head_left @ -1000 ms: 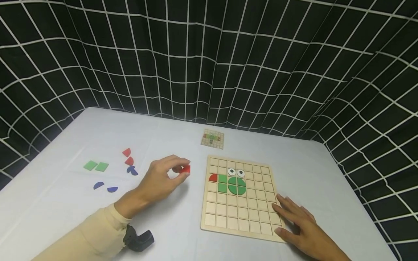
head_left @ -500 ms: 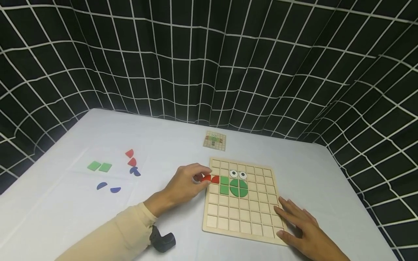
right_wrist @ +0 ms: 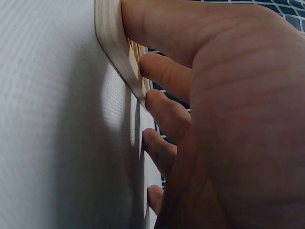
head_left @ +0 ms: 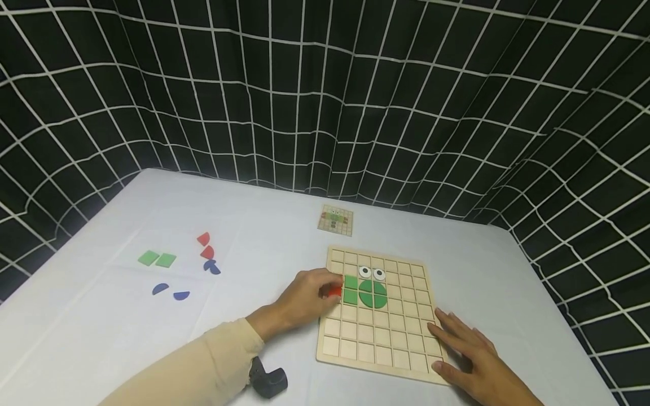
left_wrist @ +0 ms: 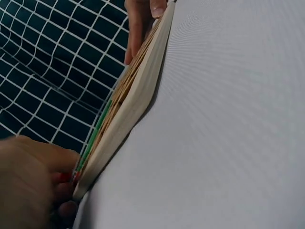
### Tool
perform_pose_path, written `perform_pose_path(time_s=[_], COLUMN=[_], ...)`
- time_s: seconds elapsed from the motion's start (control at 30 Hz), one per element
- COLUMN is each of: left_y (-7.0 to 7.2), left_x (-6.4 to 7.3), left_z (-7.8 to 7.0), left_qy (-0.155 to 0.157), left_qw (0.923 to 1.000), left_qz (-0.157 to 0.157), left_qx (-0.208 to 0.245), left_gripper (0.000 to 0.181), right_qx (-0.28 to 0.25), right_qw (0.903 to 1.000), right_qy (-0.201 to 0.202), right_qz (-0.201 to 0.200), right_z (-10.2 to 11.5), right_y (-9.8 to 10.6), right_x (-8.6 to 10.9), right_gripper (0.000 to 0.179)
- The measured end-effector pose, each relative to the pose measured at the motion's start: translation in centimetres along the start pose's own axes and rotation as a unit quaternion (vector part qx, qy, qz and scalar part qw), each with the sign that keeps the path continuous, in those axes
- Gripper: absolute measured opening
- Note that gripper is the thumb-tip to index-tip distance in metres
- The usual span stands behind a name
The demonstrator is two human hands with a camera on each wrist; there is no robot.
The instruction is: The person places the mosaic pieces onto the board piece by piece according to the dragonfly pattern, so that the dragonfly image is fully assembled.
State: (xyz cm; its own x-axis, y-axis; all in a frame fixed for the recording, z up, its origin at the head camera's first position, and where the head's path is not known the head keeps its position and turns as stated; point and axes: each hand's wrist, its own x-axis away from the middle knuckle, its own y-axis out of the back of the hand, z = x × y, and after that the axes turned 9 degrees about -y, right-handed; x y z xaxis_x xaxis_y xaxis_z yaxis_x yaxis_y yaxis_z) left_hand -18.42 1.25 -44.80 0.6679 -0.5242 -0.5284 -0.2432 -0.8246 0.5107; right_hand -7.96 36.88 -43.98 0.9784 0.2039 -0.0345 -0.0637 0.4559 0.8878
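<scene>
In the head view my left hand [head_left: 310, 294] reaches over the left edge of the wooden grid board [head_left: 376, 348]. Thumb and fingers pinch a red quarter-circle tile [head_left: 335, 291] low over the cells beside the green square tiles [head_left: 350, 296]. The hand covers the red tile lying in the cell just above. Right of the squares, several green quarter-circle tiles form a circle [head_left: 373, 294], topped by two round eye tiles [head_left: 365, 272]. My right hand [head_left: 467, 355] rests with loosely spread fingers on the board's lower right edge; the right wrist view shows its thumb [right_wrist: 152, 21] on the rim.
Left on the white table lie two green squares [head_left: 166, 260], two red quarter-circles [head_left: 207, 252] and several blue half-circle tiles [head_left: 181, 295]. A small pattern card [head_left: 336, 220] lies behind the board. Black cloth with white grid lines [head_left: 284, 101] surrounds the table.
My left hand has carried the red tile rightward from the bare table to the board, then slightly down to the cell below the other red tile. The right hand stays put.
</scene>
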Motion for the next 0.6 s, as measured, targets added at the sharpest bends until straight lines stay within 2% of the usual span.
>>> perform_pose_path(time_s=[0.13,0.23,0.37,0.6], left_y=[-0.59,-0.8,-0.79,0.01], left_x=[0.18,0.23,0.29,0.81], left_z=[0.4,0.45,0.27,0.01], left_qy=[-0.027,-0.03,-0.025,0.001], left_qw=[0.9995,0.9994,0.9996,0.9997], left_qz=[-0.005,-0.011,-0.014,-0.011], left_qx=[-0.018,-0.013,-0.008,-0.022], left_gripper=[0.024,0.025,0.026,0.024], right_qx=[0.009,0.014,0.014,0.008], right_qw=[0.9999,0.9995,0.9991,0.9998], right_qy=[0.008,0.025,0.036,0.013], right_qz=[-0.005,-0.012,-0.019,-0.01], right_z=[0.06,-0.02,-0.2,0.06], right_y=[0.07,0.23,0.22,0.09], right_x=[0.04,0.06,0.1,-0.04], right_gripper=[0.061,0.061,0.061,0.06])
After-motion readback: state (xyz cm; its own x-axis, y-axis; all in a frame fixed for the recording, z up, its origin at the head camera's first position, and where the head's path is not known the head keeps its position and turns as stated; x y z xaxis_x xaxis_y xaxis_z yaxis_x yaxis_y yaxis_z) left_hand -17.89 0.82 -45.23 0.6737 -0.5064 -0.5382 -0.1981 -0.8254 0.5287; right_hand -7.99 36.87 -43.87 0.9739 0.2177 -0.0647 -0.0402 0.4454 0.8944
